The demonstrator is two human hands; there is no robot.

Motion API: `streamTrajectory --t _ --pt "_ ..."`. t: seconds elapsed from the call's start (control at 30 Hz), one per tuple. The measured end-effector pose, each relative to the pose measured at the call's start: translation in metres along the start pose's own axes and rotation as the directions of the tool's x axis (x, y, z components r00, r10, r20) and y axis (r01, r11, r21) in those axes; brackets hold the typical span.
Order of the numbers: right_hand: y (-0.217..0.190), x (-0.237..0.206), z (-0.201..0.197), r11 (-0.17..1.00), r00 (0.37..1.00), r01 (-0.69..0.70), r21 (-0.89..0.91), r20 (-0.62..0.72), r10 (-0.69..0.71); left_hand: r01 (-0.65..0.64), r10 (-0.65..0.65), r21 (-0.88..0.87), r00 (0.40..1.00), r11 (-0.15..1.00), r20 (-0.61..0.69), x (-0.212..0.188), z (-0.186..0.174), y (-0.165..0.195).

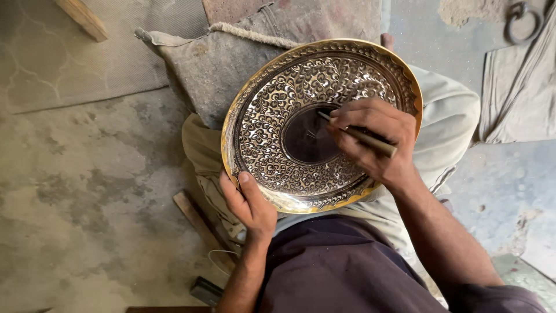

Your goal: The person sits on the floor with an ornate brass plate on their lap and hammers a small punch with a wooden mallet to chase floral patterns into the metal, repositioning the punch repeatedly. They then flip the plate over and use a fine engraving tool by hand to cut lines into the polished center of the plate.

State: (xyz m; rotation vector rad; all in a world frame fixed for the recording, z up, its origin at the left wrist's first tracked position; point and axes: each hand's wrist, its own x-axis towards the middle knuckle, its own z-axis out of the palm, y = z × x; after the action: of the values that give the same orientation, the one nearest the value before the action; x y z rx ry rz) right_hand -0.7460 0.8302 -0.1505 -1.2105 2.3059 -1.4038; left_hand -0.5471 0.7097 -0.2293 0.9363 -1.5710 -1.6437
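The engraved brass plate (278, 156), propped on the lap, is gripped at its lower-left rim by the left hand (250, 204); loosened, it could tilt. A thin tool (362, 137), pinched in the right hand (376, 139), could skid, its tip probably touching the dark centre. A stained concrete floor (87, 191) surrounds 1 grey sack (214, 64).

Plate (272, 145) on lap, cushion (214, 64) behind

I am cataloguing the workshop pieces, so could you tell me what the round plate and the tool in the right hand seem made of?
Plate: apparently brass, judging by its shiny golden rim and engraved floral relief. Tool: a slim rod, dull olive-tan, possibly metal; material uncertain.
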Motion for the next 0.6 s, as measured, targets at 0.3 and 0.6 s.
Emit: streamTrajectory --t 0.3,0.6 --pt "0.008 -0.028 0.008 0.935 0.959 -0.244 0.258 -0.079 0.272 -0.008 0.008 0.064 1.0 0.998 -0.001 -0.004 0.006 0.007" --pt "0.006 -0.059 0.0 0.8 0.823 -0.344 0.491 -0.253 0.509 0.29 -0.388 0.398 0.901 0.87 0.192 -0.029 -0.022 0.051"
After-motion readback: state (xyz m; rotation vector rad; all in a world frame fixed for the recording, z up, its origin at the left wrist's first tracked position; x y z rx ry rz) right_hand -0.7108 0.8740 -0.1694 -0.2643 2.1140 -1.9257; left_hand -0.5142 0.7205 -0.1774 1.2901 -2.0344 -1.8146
